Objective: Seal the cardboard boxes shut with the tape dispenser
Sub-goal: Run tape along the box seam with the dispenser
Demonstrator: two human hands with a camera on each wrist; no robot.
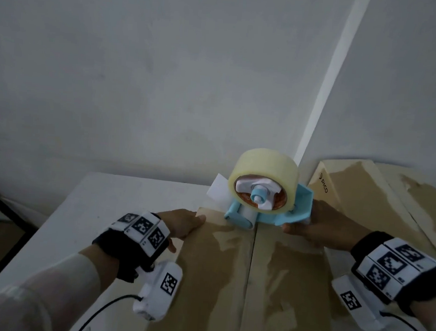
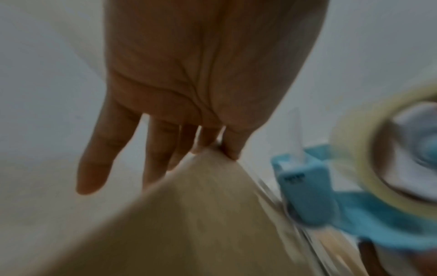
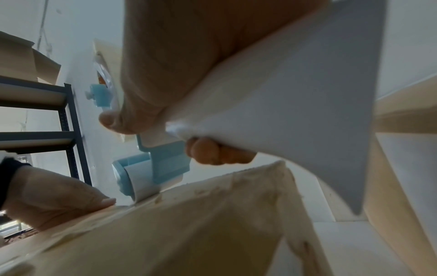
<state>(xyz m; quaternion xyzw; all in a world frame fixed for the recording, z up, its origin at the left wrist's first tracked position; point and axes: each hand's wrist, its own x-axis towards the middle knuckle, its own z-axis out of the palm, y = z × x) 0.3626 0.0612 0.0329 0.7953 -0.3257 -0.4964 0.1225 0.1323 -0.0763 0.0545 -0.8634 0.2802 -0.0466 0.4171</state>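
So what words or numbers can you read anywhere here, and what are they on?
"PICO", beside a small round logo, on the side of the second cardboard box by the wall.
Dark marking on the blue tape dispenser, seen from the left wrist: too blurred to read.
Black-and-white square code patterns on the wrist bands: patterns only, no letters or numbers.
Nothing readable on the tape roll or the box being sealed.

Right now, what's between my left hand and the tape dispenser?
In the head view, only bare box top lies between the left hand and the tape dispenser.
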